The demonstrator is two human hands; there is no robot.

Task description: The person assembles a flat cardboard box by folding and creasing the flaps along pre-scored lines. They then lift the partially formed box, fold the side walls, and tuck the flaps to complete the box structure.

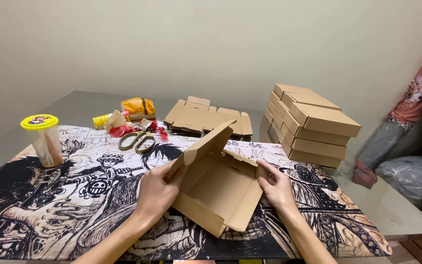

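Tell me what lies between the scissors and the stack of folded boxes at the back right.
In the head view, a pile of flat unfolded cardboard blanks lies between the scissors and the stack of folded boxes, on the table.

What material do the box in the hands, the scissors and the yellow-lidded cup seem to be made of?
Box: brown cardboard, matte, judging by its creased flaps and raw edges. Scissors: olive-coloured handles, probably plastic; the blades are hard to see. Cup: clear plastic most likely, since its contents show through, with a glossy yellow lid.
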